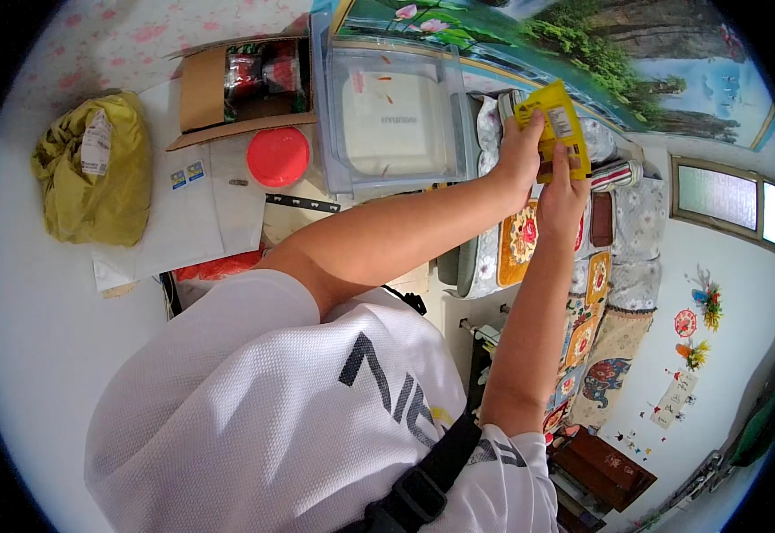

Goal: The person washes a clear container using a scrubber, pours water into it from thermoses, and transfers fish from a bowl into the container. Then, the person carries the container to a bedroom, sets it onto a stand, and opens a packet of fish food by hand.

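Note:
A small yellow packet [558, 124] with a pale printed label is held up at arm's length, upper right of the middle. My left hand [521, 151] is closed on its near left edge, thumb lying over the printed face. Lower down, my right hand [563, 191] pinches the packet's bottom edge. Fingers behind the packet are hidden, and I cannot make out whether it is torn open. To the left of my hands stands a clear plastic tub [339, 133] with several small orange, fish-like shapes inside.
Beside the tub are a red round lid [278, 157] and an open cardboard box [203, 86] of dark red-and-black packages. A yellow-green bag [94, 169] lies on the white surface. Beyond my hands is a sofa with patterned covers [519, 240].

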Demonstrator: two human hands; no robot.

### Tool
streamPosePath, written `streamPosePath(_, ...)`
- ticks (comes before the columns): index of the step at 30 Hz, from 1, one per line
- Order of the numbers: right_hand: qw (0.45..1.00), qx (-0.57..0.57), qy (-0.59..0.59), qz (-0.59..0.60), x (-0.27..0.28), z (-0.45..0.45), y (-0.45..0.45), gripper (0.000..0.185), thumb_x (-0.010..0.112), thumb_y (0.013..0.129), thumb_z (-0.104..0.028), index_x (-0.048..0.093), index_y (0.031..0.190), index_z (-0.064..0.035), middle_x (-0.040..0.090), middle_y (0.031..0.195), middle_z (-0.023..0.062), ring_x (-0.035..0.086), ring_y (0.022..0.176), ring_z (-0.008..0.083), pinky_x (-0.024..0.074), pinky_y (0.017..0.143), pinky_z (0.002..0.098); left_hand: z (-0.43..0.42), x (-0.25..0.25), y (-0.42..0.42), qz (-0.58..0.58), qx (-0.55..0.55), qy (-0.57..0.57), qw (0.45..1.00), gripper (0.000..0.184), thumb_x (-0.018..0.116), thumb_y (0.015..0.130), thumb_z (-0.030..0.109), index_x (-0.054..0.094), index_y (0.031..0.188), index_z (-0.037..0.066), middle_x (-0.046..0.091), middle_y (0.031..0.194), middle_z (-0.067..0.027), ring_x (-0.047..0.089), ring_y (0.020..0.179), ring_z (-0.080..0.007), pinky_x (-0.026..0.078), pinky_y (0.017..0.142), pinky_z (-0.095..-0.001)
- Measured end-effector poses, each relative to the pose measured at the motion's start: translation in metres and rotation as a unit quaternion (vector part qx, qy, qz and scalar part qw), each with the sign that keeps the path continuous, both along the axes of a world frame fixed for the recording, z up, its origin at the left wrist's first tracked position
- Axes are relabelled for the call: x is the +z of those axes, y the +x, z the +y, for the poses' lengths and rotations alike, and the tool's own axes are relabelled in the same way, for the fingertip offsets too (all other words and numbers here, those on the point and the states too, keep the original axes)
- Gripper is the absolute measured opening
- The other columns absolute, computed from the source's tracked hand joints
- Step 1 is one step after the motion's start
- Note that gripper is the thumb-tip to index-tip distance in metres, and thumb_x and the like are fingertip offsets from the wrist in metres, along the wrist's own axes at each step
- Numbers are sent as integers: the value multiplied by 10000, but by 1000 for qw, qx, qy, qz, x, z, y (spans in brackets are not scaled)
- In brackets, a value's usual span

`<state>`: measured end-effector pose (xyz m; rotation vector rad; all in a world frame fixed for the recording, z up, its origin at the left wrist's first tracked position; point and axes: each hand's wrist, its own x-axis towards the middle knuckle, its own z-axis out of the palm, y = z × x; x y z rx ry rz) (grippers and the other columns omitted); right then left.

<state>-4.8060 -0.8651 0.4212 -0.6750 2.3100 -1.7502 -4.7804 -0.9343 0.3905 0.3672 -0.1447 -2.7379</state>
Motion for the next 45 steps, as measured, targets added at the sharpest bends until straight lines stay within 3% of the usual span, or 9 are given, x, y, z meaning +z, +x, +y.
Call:
streamPosePath(10,999,25,35,-25,-2,9,-6,456,505,995,-122,401,1421,2,564,1267,152,575,1110,198,467,919,300,3,-4,-2,-5,-3,-6,1000,371,457,1007,406,404,1222,109,515,1127,-89,501,1083,-220,406,951,-409)
streamPosePath(19,999,7,-35,22,-7,4,-2,263,556,963,-85,537,1201,27,619,1089,89,584,953,153,476,837,294,-1,3,4,0,-8,-11,1000,403,474,998,425,381,1233,111,518,1125,-88,517,1067,-215,430,937,-410)
streamPosePath(25,991,-55,-117,16,-13,15,-10,294,626,922,-73,557,1185,38,627,1094,97,585,948,140,469,839,277,-4,-12,-6,-10,75,-206,976,398,493,998,403,347,1174,77,536,1045,-109,579,942,-201,517,777,-363)
streamPosePath(31,999,-40,9,31,-18,23,-11,219,597,948,-91,563,1118,42,638,1043,83,609,950,131,493,827,264,-8,-46,-22,-43,139,-441,886,362,511,1002,327,357,1141,30,565,1045,-129,591,936,-218,504,783,-351)
streamPosePath(34,998,-14,-57,-16,-32,25,-17,225,649,922,-117,603,1088,28,660,991,62,599,870,106,486,769,263,-13,-52,-16,-70,178,-546,816,296,524,994,257,434,1128,9,597,1055,-160,605,923,-220,500,757,-357)
streamPosePath(37,998,-25,-30,-58,-39,23,-11,224,641,928,-129,609,1097,14,665,973,48,605,838,96,490,735,255,-26,-51,0,-79,193,-611,764,247,526,982,211,526,1085,-13,640,985,-174,622,872,-219,496,739,-362)
streamPosePath(41,994,19,54,-89,-53,21,-9,242,621,937,-168,615,1113,-2,677,1002,53,624,880,109,498,748,258,-50,-49,26,-112,104,-628,763,248,533,976,205,578,1034,-32,666,874,-167,625,755,-221,490,715,-360)
streamPosePath(44,995,13,68,-75,-63,13,-5,262,659,915,-191,609,1085,2,636,1071,65,611,955,129,497,763,271,-68,-48,41,-131,72,-584,798,271,554,942,243,582,962,-26,652,857,-246,633,808,-417,480,682,-444)
streamPosePath(45,998,-13,54,-29,-68,7,0,264,671,908,-195,605,1069,4,618,1094,69,604,964,136,495,762,272,-74,-55,43,-142,70,-608,778,275,557,941,248,585,963,-24,654,858,-246,635,812,-416,482,683,-445)
